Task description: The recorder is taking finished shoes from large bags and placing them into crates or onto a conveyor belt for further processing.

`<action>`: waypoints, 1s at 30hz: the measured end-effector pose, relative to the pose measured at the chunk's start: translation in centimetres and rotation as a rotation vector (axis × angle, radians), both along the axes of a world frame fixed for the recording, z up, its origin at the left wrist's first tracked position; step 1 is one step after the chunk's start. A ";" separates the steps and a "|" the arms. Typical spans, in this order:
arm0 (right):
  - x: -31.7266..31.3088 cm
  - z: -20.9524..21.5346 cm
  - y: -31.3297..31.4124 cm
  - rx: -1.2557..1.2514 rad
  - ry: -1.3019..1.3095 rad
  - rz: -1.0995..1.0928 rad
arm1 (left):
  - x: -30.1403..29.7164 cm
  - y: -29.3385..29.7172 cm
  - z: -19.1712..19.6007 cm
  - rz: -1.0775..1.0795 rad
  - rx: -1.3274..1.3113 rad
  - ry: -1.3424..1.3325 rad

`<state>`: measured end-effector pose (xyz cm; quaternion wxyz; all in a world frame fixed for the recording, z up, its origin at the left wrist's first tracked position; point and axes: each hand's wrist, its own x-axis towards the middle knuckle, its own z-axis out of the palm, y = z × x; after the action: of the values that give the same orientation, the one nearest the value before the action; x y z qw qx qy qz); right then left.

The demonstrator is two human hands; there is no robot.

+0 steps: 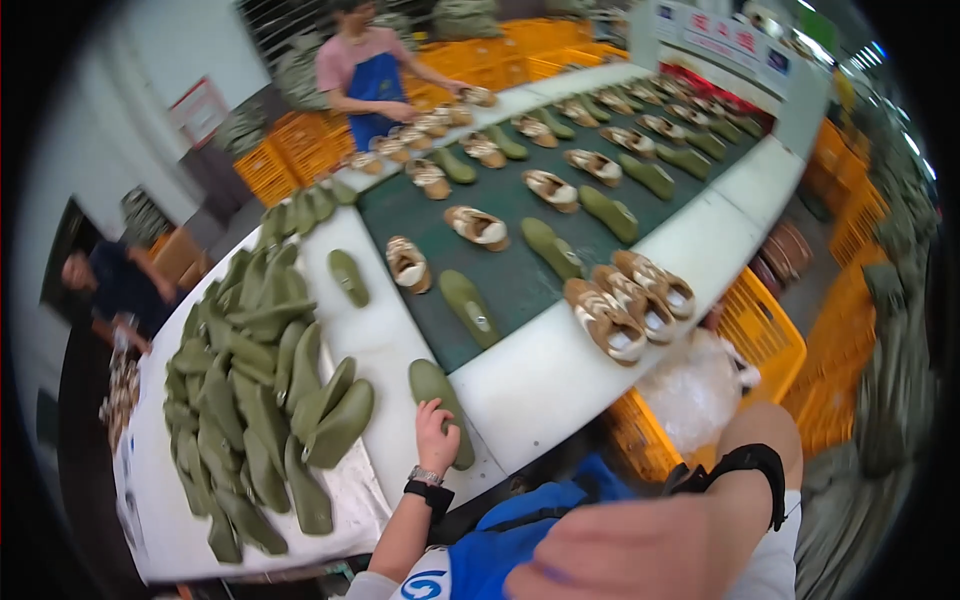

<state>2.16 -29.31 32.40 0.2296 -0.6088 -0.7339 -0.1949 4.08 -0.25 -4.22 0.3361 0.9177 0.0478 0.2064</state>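
My left hand (437,440), with a metal watch and a black band at the wrist, has its fingers curled over a green shoe last (432,382). That last lies on the white table edge by the belt's near corner. Close to the camera, above my blue apron, my right hand (620,545) is smeared by motion, and its fingers do not show clearly. A large pile of green shoe lasts (240,400) covers the white table left of my left hand. One single last (347,277) lies apart from the pile.
A dark green belt (400,320) carries rows of brown-and-white shoes (477,228) and green lasts. Several brown shoes (605,318) stand on its near white edge. Below is an orange crate (765,335) with clear plastic. Across the belt a person (370,75) handles shoes; another person (125,285) is at far left.
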 end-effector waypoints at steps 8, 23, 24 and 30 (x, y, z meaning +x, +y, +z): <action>7.5 -24.4 -9.3 -0.424 0.758 -0.733 | -1.3 -2.7 -0.5 0.305 -0.123 -0.017; -3.0 -63.9 -43.8 -0.693 1.196 -1.116 | -1.0 -7.8 0.7 0.564 0.253 0.195; -4.1 -63.5 -44.6 -0.628 1.271 -1.108 | 0.6 -9.4 0.7 0.543 0.514 0.158; -6.1 -46.7 -36.4 -0.411 1.381 -1.349 | 4.2 -23.0 3.1 -0.454 0.062 0.093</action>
<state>-3.98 -65.76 -14.26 0.3379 -0.9079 0.0427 0.2445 8.31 -23.28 -1.13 0.3428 0.9233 -0.1509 0.0845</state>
